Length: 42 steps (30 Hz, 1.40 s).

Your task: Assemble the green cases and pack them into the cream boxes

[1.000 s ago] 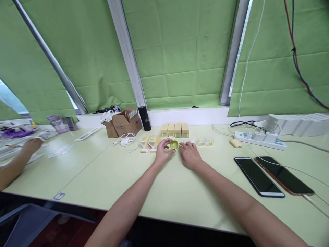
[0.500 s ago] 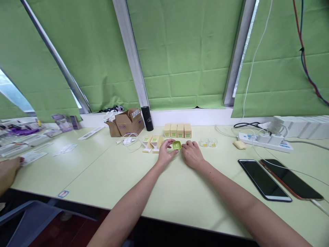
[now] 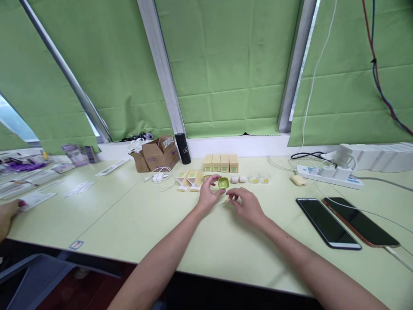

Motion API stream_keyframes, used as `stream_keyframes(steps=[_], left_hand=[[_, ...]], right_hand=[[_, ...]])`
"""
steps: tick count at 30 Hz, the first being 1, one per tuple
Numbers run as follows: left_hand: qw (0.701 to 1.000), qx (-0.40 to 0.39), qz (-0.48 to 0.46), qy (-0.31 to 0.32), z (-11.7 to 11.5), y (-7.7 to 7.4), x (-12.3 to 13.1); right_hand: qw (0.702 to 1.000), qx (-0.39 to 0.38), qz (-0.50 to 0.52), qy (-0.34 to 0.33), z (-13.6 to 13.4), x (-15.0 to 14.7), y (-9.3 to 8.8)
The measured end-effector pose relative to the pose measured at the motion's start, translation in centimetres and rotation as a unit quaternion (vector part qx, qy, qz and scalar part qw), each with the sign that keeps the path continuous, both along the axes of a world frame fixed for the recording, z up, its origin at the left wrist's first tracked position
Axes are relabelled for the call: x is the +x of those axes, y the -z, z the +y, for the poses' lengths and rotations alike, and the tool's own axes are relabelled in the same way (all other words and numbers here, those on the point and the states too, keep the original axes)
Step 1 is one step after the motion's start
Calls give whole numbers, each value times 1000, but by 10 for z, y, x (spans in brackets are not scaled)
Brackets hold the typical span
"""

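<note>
My left hand [image 3: 208, 193] is closed on a small green square cup [image 3: 223, 183], its hollow side facing me. To the right, my right hand [image 3: 247, 204] pinches a tiny pale yellowish piece [image 3: 227, 200] just above the table. Behind the hands stand two small whitish blocks [image 3: 238, 179], with clear cups [image 3: 260, 177] holding something yellow beside them. Left of my left hand lie two opened cream cartons [image 3: 189, 180]. Another green edge [image 3: 207, 177] shows partly behind that hand. Several closed cream boxes [image 3: 220, 163] with green labels form a row at the back.
A black bottle [image 3: 183, 148] and a brown cardboard box [image 3: 160, 153] stand at the back left, near a white charger [image 3: 158, 177]. Two phones [image 3: 329, 223] and a power strip [image 3: 329, 176] lie on the right. Another person's hand [image 3: 9, 213] is at the far left.
My right hand has pulled back toward me from beside the green cup, with a small pale piece in its fingers. The two whitish blocks now show. My left hand keeps the cup.
</note>
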<state>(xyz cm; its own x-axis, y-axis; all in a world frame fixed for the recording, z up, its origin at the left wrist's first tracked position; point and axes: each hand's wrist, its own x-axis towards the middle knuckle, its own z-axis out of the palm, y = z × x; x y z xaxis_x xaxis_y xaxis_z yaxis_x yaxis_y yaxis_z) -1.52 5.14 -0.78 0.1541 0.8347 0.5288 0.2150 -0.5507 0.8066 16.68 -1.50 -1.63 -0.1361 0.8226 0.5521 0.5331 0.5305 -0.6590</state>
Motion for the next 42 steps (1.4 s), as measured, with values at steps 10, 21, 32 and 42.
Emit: stream_keyframes(steps=[10,21,32,42], left_hand=[[999,20,47,-4,-10,-4,4],[997,24,72,4,-12,-3,5],[997,29,76,10,-13,-3,6],[997,25,76,21,-16,-1,6]], right_hand=[[876,-199,438,-33,9,27,-14],[809,-298,506,-13,10,32,-12],[842,-249,475,-60,6,29,-16],[887,-178,422,-52,6,21,-10]])
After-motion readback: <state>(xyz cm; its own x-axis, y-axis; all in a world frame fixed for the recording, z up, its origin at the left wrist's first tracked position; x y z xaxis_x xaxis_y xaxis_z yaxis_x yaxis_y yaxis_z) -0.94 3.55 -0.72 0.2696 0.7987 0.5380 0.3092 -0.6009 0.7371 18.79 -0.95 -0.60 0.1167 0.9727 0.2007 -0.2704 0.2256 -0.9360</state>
